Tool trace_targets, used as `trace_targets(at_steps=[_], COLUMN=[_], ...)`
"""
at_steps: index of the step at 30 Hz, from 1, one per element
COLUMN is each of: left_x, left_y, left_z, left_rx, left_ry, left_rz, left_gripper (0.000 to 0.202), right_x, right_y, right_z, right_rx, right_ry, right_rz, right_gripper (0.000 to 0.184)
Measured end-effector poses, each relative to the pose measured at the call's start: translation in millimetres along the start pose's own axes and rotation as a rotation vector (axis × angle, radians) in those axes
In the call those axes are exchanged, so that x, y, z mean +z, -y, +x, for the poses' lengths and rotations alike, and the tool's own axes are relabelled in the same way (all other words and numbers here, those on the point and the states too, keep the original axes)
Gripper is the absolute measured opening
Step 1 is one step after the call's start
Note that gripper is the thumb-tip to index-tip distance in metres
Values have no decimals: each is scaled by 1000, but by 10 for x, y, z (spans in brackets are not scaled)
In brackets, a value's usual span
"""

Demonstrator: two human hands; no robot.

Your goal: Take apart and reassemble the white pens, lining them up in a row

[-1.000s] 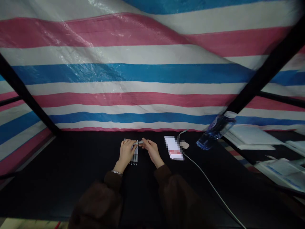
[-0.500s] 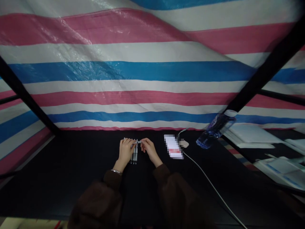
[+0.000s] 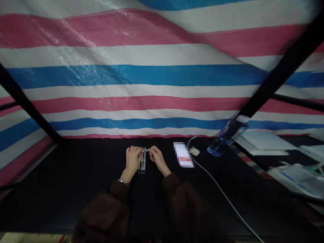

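Fingertips (image 3: 152, 150) pressed together on a slim grey pen (image 3: 146, 150), and that pen runs crosswise between both hands! The right hand (image 3: 157, 158) pinches one end, while the left hand (image 3: 132, 162) curls its fingers over the other, though at this distance you can't tell exactly which fingers carry the grip. Just below, a row of pens (image 3: 142, 165) lies side by side on the black table (image 3: 76, 175), at least three of them, pointing toward the person, with the left hand partly covering them. Moving up the arms, there's a thin metal bracelet (image 3: 124, 182) on the left wrist, and dark brown sleeves (image 3: 103, 209) fill the foreground. Off to the right sits a pixelated white-and-red item (image 3: 183, 154), too blurred to name, with a small beige object (image 3: 194, 152) just beside it and a white cable (image 3: 225, 199) trailing toward the near edge. Further right, a tilted water bottle (image 3: 227, 137) stands out against white papers (image 3: 265, 143), and behind it all hangs a pink, white and blue striped tarp (image 3: 131, 74).
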State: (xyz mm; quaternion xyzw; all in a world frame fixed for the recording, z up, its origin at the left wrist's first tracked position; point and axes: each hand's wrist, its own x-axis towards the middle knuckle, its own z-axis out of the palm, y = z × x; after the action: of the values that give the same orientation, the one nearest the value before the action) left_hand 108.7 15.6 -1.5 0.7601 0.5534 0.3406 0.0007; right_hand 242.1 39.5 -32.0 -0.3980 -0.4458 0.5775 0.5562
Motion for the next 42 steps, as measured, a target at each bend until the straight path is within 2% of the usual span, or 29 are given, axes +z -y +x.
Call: trace_targets(at_steps=[5, 10, 16, 21, 26, 32, 38, 42], left_x=[2, 18, 30, 21, 20, 22, 34, 44], left_y=[0, 18, 20, 21, 13, 26, 21, 27], left_z=[4, -3, -2, -5, -3, 2, -15, -25], left_rx=[-7, -1, 23, 25, 53, 29, 5, -30], left_ry=[22, 2, -13, -38, -27, -45, -154, -134], left_rz=[13, 24, 38, 42, 51, 53, 128, 65], left_gripper=[12, 11, 12, 9, 12, 11, 13, 18], right_x=[1, -8, 3, 6, 23, 20, 4, 3], right_y=[-44, -49, -90, -57, -34, 0, -10, 7], right_z=[18, 25, 32, 18, -15, -28, -20, -25], right_rx=[-8, -4, -22, -56, -58, -136, -81, -74], right_ry=[-18, 2, -49, -24, -46, -8, -38, 13], right_rz=[-54, -29, -102, -82, -216, -289, -361, -372], right_gripper=[51, 42, 54, 46, 58, 51, 57, 57])
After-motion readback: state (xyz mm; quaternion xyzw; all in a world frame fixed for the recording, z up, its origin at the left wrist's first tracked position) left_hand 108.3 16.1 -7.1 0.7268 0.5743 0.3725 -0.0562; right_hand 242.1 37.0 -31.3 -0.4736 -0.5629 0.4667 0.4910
